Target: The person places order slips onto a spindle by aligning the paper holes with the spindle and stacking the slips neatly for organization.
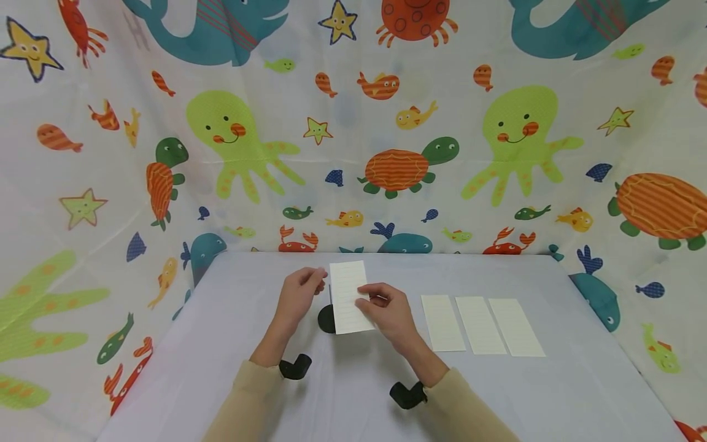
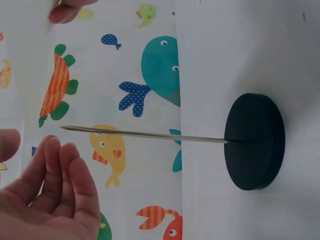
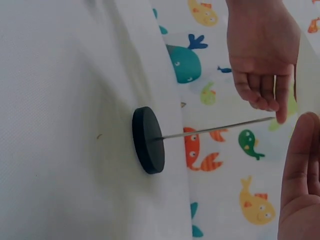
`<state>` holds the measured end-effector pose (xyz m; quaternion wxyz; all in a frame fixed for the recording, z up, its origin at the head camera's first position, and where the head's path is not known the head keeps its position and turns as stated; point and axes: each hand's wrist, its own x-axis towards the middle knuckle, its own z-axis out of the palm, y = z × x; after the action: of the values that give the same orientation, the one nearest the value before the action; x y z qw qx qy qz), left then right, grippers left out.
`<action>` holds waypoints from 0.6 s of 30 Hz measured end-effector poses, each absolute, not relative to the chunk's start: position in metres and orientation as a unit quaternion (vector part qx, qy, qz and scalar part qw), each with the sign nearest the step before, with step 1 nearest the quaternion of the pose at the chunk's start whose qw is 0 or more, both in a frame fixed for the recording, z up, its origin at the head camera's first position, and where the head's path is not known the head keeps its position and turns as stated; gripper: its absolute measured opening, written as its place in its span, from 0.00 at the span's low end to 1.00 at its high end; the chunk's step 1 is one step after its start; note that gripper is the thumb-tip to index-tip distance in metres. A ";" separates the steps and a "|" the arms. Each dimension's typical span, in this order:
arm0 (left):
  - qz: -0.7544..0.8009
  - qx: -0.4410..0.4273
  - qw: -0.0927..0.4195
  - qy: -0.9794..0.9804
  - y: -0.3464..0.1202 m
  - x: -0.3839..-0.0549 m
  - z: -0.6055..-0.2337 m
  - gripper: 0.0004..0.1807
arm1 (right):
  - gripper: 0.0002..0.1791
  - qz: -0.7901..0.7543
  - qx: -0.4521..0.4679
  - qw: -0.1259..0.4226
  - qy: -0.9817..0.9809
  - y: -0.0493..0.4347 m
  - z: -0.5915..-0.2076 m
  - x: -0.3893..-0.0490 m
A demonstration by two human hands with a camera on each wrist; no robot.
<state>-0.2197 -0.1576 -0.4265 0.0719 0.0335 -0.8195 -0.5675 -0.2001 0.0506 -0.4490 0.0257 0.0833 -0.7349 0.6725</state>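
A black round base [image 1: 326,319] with a thin upright metal spike [image 2: 145,134], a bill spike, stands on the white table. My right hand [image 1: 389,310] pinches a lined paper slip [image 1: 348,301] by its right edge, thumb in front. In the head view the slip covers much of the base and spike. Beside the slip's left edge is my left hand [image 1: 298,294], holding nothing, its fingers [image 2: 77,185] loosely bent and the thumb apart from them. Those fingertips are close to the spike's pointed tip in both wrist views.
Three more lined paper slips [image 1: 443,323] lie side by side on the table [image 1: 248,393] to the right. Behind the table's back edge hangs a white cloth [image 1: 342,129] printed with sea animals. A black wrist mount [image 1: 407,395] sits on each wrist.
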 end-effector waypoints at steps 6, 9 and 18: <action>-0.568 0.049 0.073 -0.818 -0.157 -0.228 -0.425 0.21 | 0.13 0.664 0.094 0.021 -0.741 0.044 -0.448 -0.203; -0.570 0.051 0.072 -0.817 -0.157 -0.231 -0.425 0.21 | 0.12 0.663 0.092 0.017 -0.742 0.042 -0.450 -0.203; -0.562 0.063 0.075 -0.821 -0.154 -0.233 -0.431 0.18 | 0.12 0.654 0.094 -0.002 -0.751 0.039 -0.454 -0.204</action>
<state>-0.2334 -0.1543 -0.4310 0.0750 0.0629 -0.8210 -0.5625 -0.2037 0.0392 -0.4540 -0.0016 0.0945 -0.7510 0.6535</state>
